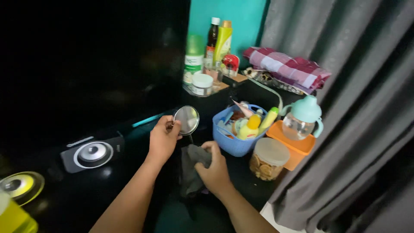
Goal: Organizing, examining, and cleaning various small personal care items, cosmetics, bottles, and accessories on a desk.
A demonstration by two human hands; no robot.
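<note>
While the grey curtain (345,108) fills the right side and a dark black surface (86,198) takes up the left, the work sits in the middle: the left hand (164,138) is closed on the rim of a small round mirror (186,119), holding it upright on its stand, and the right hand (214,170) is bunched around a dark grey cloth (192,170) just below the glass. The cloth is not touching the mirror face — so the wiping looks, at a guess, not yet on the glass or between passes; whether the face is clean I cannot tell.

Behind lies a folded pink checked cloth (286,67). A blue basket (235,140) of small bottles stands beside the right hand, then an orange box (297,146) under a teal-lidded cup (304,118) — and a clear jar of biscuits (268,159). At the back stand a green bottle (194,60), a yellow-green bottle (223,41), a dark bottle with a white cap (212,36) and a small white tub (202,84)
</note>
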